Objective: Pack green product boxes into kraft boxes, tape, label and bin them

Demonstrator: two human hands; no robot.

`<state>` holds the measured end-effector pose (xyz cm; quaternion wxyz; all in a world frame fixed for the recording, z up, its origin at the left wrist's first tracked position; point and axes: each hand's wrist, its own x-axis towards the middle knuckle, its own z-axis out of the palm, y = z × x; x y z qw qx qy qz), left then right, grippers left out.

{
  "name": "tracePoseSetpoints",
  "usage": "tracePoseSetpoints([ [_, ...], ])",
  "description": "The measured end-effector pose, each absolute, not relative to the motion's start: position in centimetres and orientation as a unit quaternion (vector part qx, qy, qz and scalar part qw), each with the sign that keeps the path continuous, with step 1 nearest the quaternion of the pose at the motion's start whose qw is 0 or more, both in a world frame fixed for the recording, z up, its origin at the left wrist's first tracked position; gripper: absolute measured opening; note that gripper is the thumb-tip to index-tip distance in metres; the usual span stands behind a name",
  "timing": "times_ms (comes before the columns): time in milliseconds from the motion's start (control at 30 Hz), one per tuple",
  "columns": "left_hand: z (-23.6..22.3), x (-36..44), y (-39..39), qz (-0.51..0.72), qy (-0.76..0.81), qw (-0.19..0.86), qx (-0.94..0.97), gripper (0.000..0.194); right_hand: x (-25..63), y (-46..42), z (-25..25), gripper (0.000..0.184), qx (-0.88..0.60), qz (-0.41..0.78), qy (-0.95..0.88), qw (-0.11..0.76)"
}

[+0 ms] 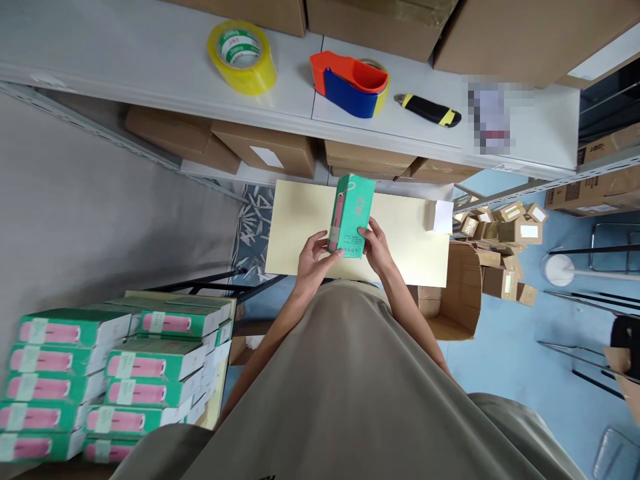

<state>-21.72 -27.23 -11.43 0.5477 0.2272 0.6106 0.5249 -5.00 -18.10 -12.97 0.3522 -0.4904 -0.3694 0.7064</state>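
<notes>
A green box (358,207) with a pink bottle-like item printed on its side stands upright over the pale yellow table (295,227), held between both hands. My left hand (316,257) grips its lower left corner, the thumb along the bottom edge. On the other side, my right hand (376,248) holds the lower right edge with its thumb on the printed face. Whether the box's bottom touches the table I cannot tell. A small white box (440,217) sits at the table's right end.
On the shelf (165,60) ahead lie a yellow tape roll (267,73), an orange-and-blue tape dispenser (350,93) and a utility knife (427,110). Stacked green boxes (135,367) fill the lower left. An open carton (457,293) and piled small cartons (505,247) are at the right.
</notes>
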Motion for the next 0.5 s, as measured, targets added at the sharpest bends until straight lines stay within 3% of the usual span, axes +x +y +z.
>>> tracePoseSetpoints([
  [133, -9.6, -20.6, -27.8, 0.512, 0.661, 0.435, 0.335, 0.066, -5.4, -17.7, -14.2, 0.042, -0.436, 0.754, -0.330, 0.363],
  [233, -8.4, -20.2, -28.2, 0.484, 0.676, 0.375, 0.410, 0.060, -5.7, -17.6, -14.8, 0.037, -0.437, 0.754, -0.335, 0.358],
  [333, -8.2, -20.5, -28.1, 0.486, 0.673, 0.388, 0.402, 0.054, -5.3, -17.6, -14.8, 0.047, -0.458, 0.735, -0.370, 0.338],
  [500, -10.6, -23.2, -27.4, 0.541, 0.597, 0.561, 0.191, 0.058, -4.0, -16.6, -13.8, 0.078, -0.454, 0.690, -0.433, 0.361],
])
